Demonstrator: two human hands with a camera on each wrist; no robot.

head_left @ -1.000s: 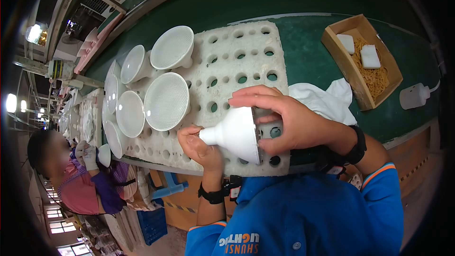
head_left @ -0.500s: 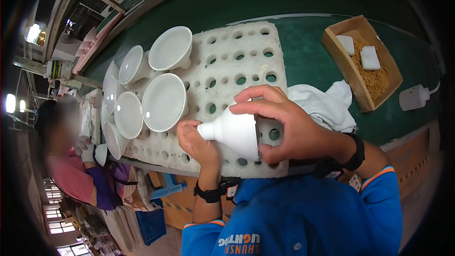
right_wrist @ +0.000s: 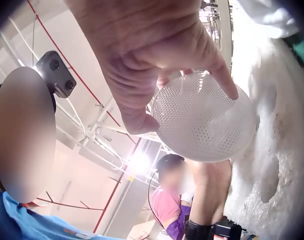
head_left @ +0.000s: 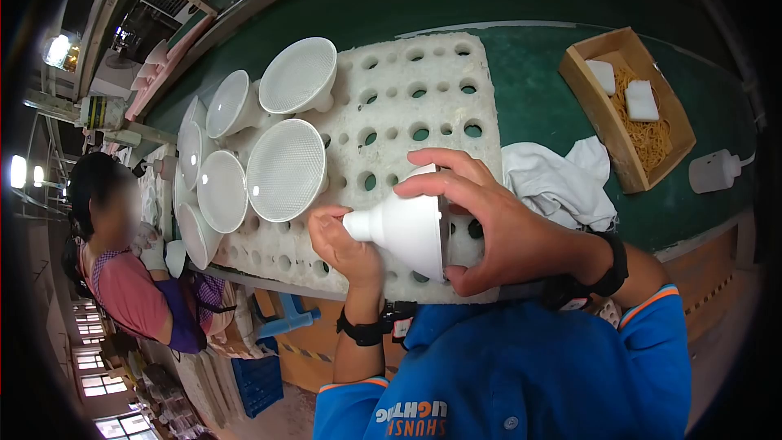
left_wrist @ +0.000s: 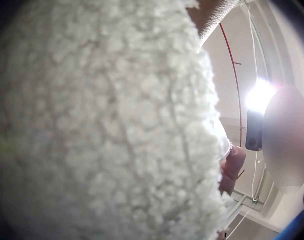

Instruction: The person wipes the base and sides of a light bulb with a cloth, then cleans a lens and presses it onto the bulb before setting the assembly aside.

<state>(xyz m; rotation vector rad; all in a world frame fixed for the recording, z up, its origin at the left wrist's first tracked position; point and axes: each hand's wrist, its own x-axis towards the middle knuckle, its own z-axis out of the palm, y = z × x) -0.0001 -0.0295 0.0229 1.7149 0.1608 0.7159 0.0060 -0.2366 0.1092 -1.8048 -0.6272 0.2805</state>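
A white reflector lamp (head_left: 405,231) lies sideways over the foam board (head_left: 396,155), its wide end to the right. My left hand (head_left: 346,251) holds the narrow neck between thumb and fingers. Round the wide rim curls my right hand (head_left: 509,224), thumb at the lower edge and fingers along the upper one. In the right wrist view the dimpled lens (right_wrist: 202,120) faces the camera, with the right thumb and fingertips at its rim. Foam (left_wrist: 107,120) blocks most of the left wrist view.
Several similar lamps (head_left: 287,169) stand lens up in the board's left holes. To the right are a white cloth (head_left: 562,179), a wooden box (head_left: 580,90) with rubber bands and white blocks, and a white bottle (head_left: 713,171). Another person (head_left: 126,277) works at the left.
My right thumb has slid down along the rim while both hands keep the lamp in nearly the same place. The other person's head and body have shifted.
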